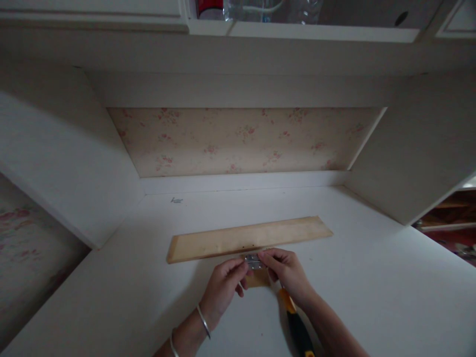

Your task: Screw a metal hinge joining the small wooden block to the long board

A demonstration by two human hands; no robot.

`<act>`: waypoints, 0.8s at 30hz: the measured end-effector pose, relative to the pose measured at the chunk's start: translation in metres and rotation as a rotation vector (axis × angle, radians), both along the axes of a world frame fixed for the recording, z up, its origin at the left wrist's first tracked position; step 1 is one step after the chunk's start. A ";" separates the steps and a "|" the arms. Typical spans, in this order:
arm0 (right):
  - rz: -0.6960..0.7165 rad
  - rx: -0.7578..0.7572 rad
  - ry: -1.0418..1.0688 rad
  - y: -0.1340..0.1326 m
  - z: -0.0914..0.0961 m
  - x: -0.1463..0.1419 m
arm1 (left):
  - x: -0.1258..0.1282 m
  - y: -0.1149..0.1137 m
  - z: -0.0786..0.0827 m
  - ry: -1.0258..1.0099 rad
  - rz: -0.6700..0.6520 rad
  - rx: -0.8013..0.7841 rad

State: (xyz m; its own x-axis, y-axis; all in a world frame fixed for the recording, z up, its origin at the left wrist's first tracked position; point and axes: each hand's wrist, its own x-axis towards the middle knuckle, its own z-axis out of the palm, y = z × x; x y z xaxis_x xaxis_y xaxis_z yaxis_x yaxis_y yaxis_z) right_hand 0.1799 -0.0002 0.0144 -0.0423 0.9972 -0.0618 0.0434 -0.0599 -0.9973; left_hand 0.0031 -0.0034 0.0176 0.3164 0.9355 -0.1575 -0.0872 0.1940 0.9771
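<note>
A small silver metal hinge (253, 262) is held between both hands, close to the front edge of a long wooden board (245, 239). My left hand (225, 282) pinches its left end with thumb and fingers. On the other end, my right hand (288, 270) closes its thumb and forefinger. Two small dark holes show in the board just beyond the hinge. Below the hinge lies a smaller brown wooden piece (258, 279), partly covered by the hands. A tool with a black and yellow handle (297, 325) lies beside my right wrist; its front end is hidden.
The white desktop (130, 297) runs between white side panels (390, 144). Low overhead stands a cabinet shelf (305, 32) with clear plastic containers (245, 10) on it. Small silver bits (177, 200) lie at the back left. Floral wallpaper (245, 141) covers the rear wall.
</note>
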 end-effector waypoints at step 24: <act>0.050 0.085 -0.362 0.008 -0.001 0.007 | 0.005 0.008 -0.023 0.325 0.044 0.092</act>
State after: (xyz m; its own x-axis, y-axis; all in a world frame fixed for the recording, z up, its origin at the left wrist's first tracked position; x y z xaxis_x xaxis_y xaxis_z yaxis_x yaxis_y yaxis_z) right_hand 0.1872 0.0078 0.0133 -0.0818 0.9966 0.0011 0.3952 0.0335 -0.9180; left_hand 0.0084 0.0050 -0.0059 0.2225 0.9621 -0.1579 0.2255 0.1068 0.9684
